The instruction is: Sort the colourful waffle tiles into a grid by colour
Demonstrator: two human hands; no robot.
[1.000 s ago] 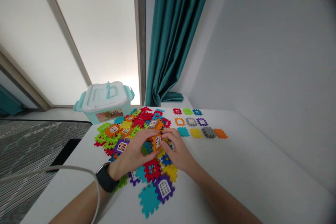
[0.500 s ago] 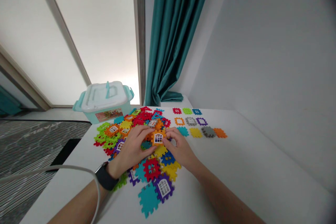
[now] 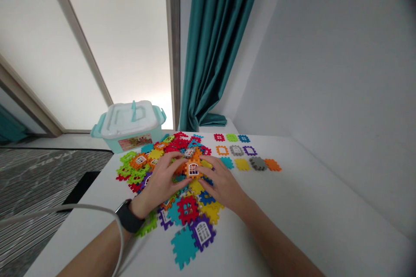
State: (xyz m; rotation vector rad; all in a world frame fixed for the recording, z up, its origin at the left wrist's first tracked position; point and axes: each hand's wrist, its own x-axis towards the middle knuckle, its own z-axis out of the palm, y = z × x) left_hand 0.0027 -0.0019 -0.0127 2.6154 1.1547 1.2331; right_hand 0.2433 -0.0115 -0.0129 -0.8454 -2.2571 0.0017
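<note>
Over the pile of coloured interlocking tiles [image 3: 186, 210], an orange window tile [image 3: 193, 169] with a white arched window insert faces me. My left hand [image 3: 165, 178] has its thumb and fingers curved round the tile's left side. From the right, my right hand [image 3: 222, 181] presses its fingertips against the right part of the tile, one of them over the window. Just behind it lies a grey tile with a white window [image 3: 189, 152]. Below both hands are a red tile [image 3: 187, 210], a purple window tile [image 3: 203, 231] and a teal tile [image 3: 183, 246].
Rows of separate tiles lie right of the pile, including a yellow tile [image 3: 242, 164] and an orange tile [image 3: 273, 165]. A lidded plastic box [image 3: 131, 123] stands at the back left of the white table [image 3: 292, 225]. A pale cable [image 3: 81, 206] crosses my left forearm.
The orange window tile has shifted slightly left and up. My right hand's fingers have spread and moved across its front, while my left hand has moved slightly left.
</note>
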